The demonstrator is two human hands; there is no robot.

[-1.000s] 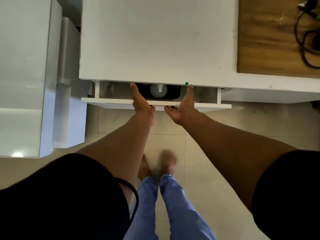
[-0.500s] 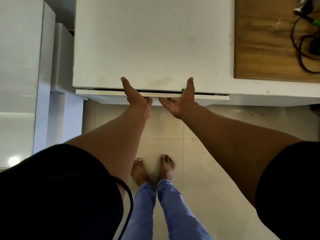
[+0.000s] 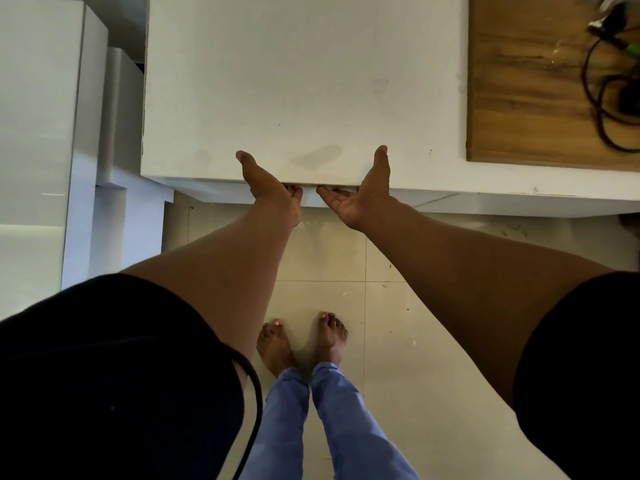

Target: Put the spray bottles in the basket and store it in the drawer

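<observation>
The white drawer (image 3: 221,192) sits pushed in under the white tabletop (image 3: 304,81), with only its front edge showing below the table's lip. My left hand (image 3: 268,188) and my right hand (image 3: 363,194) press flat against that front, thumbs up over the table edge and fingers pointing toward each other. Neither hand holds anything. The basket and the spray bottles are hidden inside the drawer.
A wooden board (image 3: 540,81) with black cables (image 3: 609,84) lies on the table at the right. White cabinets (image 3: 38,133) stand to the left. My bare feet (image 3: 301,341) are on the tiled floor below the drawer.
The drawer has gone from partly open, with the black basket and a bottle visible inside, to pushed in under the tabletop. Both hands moved forward with its front.
</observation>
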